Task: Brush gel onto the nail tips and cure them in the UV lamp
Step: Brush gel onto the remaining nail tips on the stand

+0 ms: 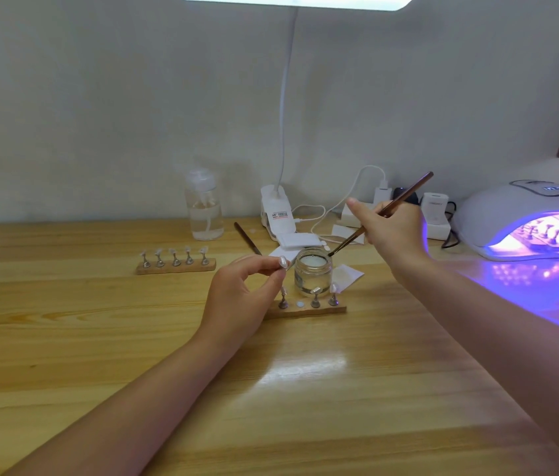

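Observation:
My left hand [247, 286] pinches a small nail tip on its stand [282, 262], lifted just left of the open glass gel jar [313, 272]. My right hand [391, 228] grips a thin brown brush [379, 214], whose bristle end touches the jar's right rim. In front of the jar lies a wooden holder [305, 311] with three nail-tip stands and one bare white spot. A second wooden holder [175, 261] with several nail tips stands farther left. The UV lamp [528, 218] at the right glows purple, and a holder with tips sits inside it.
A clear pump bottle [203, 207] stands at the back. A clip-on desk lamp base [276, 211], white cables and chargers [434, 214] crowd the back wall. Another brush [247, 238] and white pads [297, 240] lie behind the jar on the wooden table [99, 338].

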Available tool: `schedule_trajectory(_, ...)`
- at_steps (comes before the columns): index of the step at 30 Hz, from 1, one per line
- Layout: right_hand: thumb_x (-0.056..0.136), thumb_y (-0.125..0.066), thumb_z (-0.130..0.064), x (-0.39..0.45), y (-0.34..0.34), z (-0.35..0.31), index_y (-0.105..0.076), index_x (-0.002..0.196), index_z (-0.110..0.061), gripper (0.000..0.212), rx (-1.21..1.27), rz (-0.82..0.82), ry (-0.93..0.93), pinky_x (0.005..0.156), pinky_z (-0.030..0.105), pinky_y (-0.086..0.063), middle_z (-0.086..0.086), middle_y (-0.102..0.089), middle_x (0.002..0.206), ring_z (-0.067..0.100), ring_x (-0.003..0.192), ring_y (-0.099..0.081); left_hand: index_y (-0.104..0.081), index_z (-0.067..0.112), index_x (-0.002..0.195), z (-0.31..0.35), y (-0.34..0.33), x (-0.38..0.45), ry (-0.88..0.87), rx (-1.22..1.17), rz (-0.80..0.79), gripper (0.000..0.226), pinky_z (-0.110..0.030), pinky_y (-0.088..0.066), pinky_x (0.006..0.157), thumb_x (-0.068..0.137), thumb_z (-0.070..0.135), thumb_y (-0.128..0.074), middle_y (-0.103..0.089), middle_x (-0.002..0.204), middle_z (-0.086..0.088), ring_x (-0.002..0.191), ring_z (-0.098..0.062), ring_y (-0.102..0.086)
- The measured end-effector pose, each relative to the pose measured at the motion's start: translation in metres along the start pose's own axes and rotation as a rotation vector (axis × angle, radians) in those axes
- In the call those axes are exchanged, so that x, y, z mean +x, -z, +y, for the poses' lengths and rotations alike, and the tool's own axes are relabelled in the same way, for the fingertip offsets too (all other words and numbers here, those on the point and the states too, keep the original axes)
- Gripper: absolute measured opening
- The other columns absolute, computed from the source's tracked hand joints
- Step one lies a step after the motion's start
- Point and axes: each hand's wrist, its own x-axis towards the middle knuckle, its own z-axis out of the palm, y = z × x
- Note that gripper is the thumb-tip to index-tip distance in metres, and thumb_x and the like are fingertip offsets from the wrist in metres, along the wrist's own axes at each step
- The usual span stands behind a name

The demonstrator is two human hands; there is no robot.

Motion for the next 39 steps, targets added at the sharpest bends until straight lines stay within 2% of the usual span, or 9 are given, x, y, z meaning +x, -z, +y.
schedule_trajectory(7, 0.082, -0.066, -0.037, 0.000, 0.003, -0.003, -0.051, 0.054, -0.015, 0.039, 0.063, 0.055, -0.030, 0.051, 0.020, -0.036, -0.004, -0.054, 0.050, 0.006, 0.051, -0.051, -0.065, 0.028, 0.082, 0.000, 0.000, 0.000, -0.007, 0.003, -0.002, 0.023, -0.002, -0.040, 0.073, 0.080, 0.005, -0.065, -0.064, 0.080, 0.015, 0.078, 0.012, -0.057)
schedule_trajectory(16, 0.082, -0.066, -0.037, -0.009, -0.005, 0.001, -0.051, 0.056, -0.014, 0.037, 0.115, 0.012, -0.075, 0.050, 0.017, -0.036, -0.004, -0.052, 0.051, 0.004, 0.048, -0.050, -0.066, 0.028, 0.084, -0.001, 0.000, 0.000, -0.002, 0.010, -0.001, 0.022, -0.001, -0.040, 0.073, 0.080, 0.006, -0.066, -0.064, 0.081, 0.016, 0.079, 0.012, -0.057)
schedule_trajectory(24, 0.084, -0.064, -0.035, -0.011, 0.006, 0.011, -0.047, 0.050, -0.016, 0.042, 0.194, 0.086, -0.067, 0.055, 0.021, -0.036, -0.010, -0.046, 0.032, -0.003, 0.035, -0.045, -0.066, 0.028, 0.085, -0.002, 0.000, 0.000, -0.014, 0.013, -0.005, 0.022, -0.001, -0.040, 0.074, 0.080, 0.006, -0.066, -0.064, 0.080, 0.017, 0.080, 0.012, -0.058)
schedule_trajectory(26, 0.085, -0.063, -0.036, -0.017, 0.007, 0.007, -0.049, 0.051, -0.017, 0.041, 0.273, 0.081, -0.035, 0.055, 0.020, -0.039, -0.009, -0.049, 0.033, -0.001, 0.036, -0.045, -0.067, 0.027, 0.086, -0.002, 0.000, 0.000, -0.022, 0.017, -0.008, 0.023, -0.002, -0.040, 0.074, 0.080, 0.005, -0.067, -0.064, 0.080, 0.018, 0.080, 0.012, -0.058)
schedule_trajectory(30, 0.087, -0.060, -0.035, -0.042, 0.002, -0.006, -0.061, 0.063, -0.018, 0.029, 0.391, 0.000, 0.146, 0.041, 0.015, -0.041, 0.000, -0.059, 0.044, 0.007, 0.036, -0.051, -0.067, 0.023, 0.092, -0.002, 0.000, 0.001, -0.035, 0.016, -0.007, 0.022, -0.003, -0.041, 0.075, 0.079, 0.005, -0.067, -0.064, 0.082, 0.016, 0.082, 0.010, -0.059)
schedule_trajectory(33, 0.084, -0.056, -0.036, -0.060, -0.004, -0.015, -0.066, 0.072, -0.016, 0.025, 0.453, -0.087, 0.300, 0.046, 0.016, -0.046, 0.001, -0.065, 0.054, 0.011, 0.045, -0.060, -0.067, 0.021, 0.094, -0.002, -0.001, 0.001, -0.050, 0.028, -0.007, 0.022, -0.004, -0.041, 0.075, 0.079, 0.005, -0.067, -0.065, 0.083, 0.013, 0.082, 0.004, -0.061)
schedule_trajectory(36, 0.082, -0.054, -0.034, -0.071, -0.008, -0.018, -0.068, 0.074, -0.017, 0.023, 0.466, -0.147, 0.385, 0.055, 0.012, -0.046, -0.009, -0.067, 0.059, 0.003, 0.054, -0.063, -0.069, 0.014, 0.095, -0.003, -0.001, 0.001, -0.058, 0.042, -0.003, 0.020, -0.003, -0.040, 0.076, 0.079, 0.004, -0.067, -0.066, 0.084, 0.008, 0.085, 0.000, -0.061)
schedule_trajectory(39, 0.082, -0.055, -0.033, -0.076, -0.010, -0.016, -0.068, 0.073, -0.015, 0.024, 0.445, -0.130, 0.424, 0.058, 0.011, -0.046, -0.008, -0.067, 0.064, 0.000, 0.055, -0.062, -0.071, 0.011, 0.095, -0.005, -0.001, 0.002, -0.065, 0.062, -0.006, 0.017, -0.002, -0.040, 0.076, 0.079, 0.004, -0.067, -0.066, 0.085, 0.007, 0.087, -0.001, -0.060)
